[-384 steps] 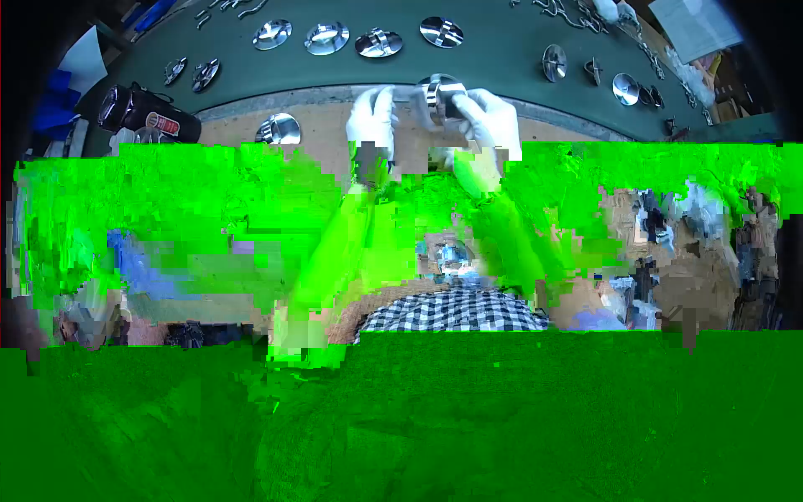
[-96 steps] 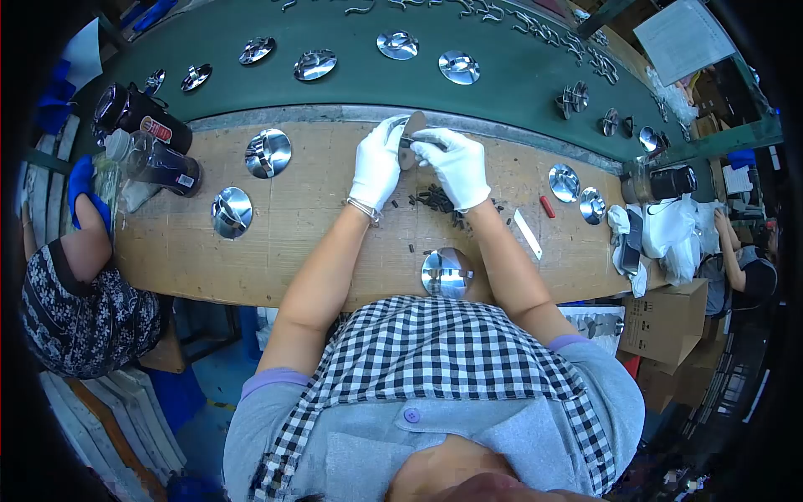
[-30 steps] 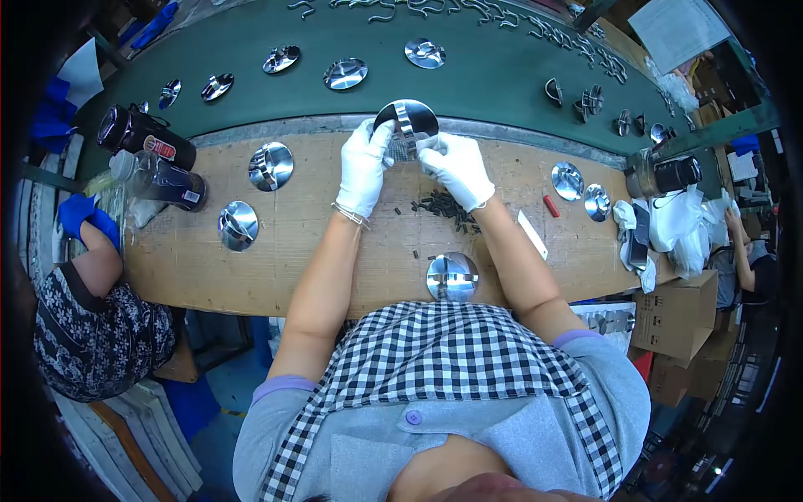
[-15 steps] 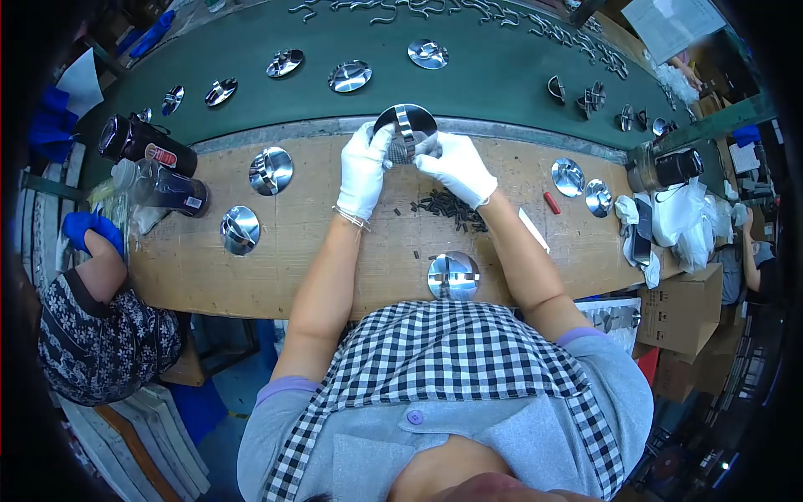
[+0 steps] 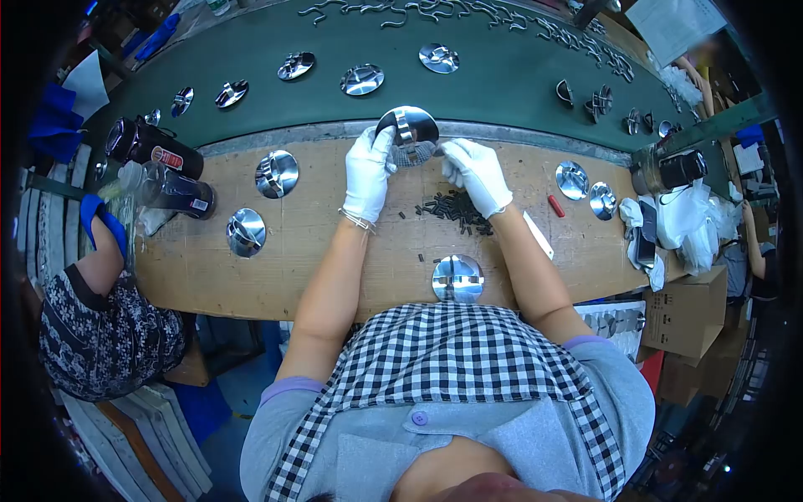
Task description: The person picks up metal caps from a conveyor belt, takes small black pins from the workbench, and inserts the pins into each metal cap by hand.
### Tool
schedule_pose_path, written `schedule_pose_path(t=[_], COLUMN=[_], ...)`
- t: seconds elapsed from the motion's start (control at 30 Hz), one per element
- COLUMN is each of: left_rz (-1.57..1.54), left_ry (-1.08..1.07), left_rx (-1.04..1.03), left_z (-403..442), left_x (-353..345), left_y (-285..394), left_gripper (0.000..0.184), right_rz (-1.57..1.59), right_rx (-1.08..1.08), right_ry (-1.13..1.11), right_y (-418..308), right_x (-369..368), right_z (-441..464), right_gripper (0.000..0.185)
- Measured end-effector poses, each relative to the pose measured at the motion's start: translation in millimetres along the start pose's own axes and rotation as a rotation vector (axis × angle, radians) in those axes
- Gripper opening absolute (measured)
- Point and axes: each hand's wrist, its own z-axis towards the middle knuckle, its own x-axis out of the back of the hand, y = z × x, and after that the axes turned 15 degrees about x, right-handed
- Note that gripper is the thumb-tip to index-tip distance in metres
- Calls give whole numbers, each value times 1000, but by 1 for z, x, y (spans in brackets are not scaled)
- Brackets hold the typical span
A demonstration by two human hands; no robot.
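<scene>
Work on the disc (image 5: 421,123), judged under way and not complete, finds it tilted over the bench's far edge, pinched at its left by the gloved left hand (image 5: 367,177), its face mirror-bright with one pale band (bar or reflection, cannot be told). The right hand (image 5: 477,174) is just beside the disc's right edge, fingers curled, any pinch unconfirmed. Nearer lie loose black pieces (image 5: 456,210) and, spread over the bench (image 5: 188,276), five unheld discs (image 5: 277,174); more rest on the far green belt (image 5: 276,102).
</scene>
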Motion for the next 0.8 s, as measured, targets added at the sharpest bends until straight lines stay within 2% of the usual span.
schedule_pose_path(t=[0.03, 0.17, 0.2, 0.23, 0.27, 0.3, 0.33, 0.4, 0.47, 0.5, 0.53, 0.57, 0.63, 0.7, 0.8], left_rz=[-4, 27, 130, 131, 347, 561, 602, 650, 628, 406, 182, 202, 104, -13, -196], left_ry=[-1, -44, 71, 78, 240, 396, 320, 226, 185, 112, 40, 143, 153, 131, 49], left_rx=[3, 26, -31, -3, -272, -555, -516, -489, -469, -304, -140, -71, -49, -13, 60], left_z=[0, 8, 7, 8, 9, 9, 3, 4, 9, 7, 6, 7, 12, 14, 19], left_x=[0, 5, 3, 3, 3, 2, -1, -5, -2, 1, 3, 5, 11, 10, 11], left_y=[0, -9, -9, -12, -14, -12, -10, -15, -21, -16, -11, -5, -6, -10, -16], left_gripper=[22, 23, 26, 26, 29, 33, 40, 39, 37, 32, 28, 25, 24, 23, 25], right_rz=[124, 151, 80, 10, -34, -196, -240, -287, -86, -87, -234, -379, -503, -822, -910], right_rx=[-60, -40, 34, 99, 96, 199, 216, 233, 90, 89, 235, 382, 375, 398, 430], right_ry=[4, -8, 18, 40, 55, 29, 11, -12, -156, -162, -190, -216, -293, -478, -483], right_y=[-4, -8, -3, -2, -4, 0, 6, 6, -5, -2, 2, 5, 4, 0, 2], right_x=[0, -11, -11, -13, -13, -12, -15, -20, -22, -22, -20, -17, -11, -9, -13], right_z=[-1, 1, 4, 3, 2, 3, 3, 1, -6, -9, -12, -15, -20, -28, -31], right_gripper=[26, 22, 22, 21, 23, 23, 23, 24, 23, 23, 21, 21, 19, 20, 17])
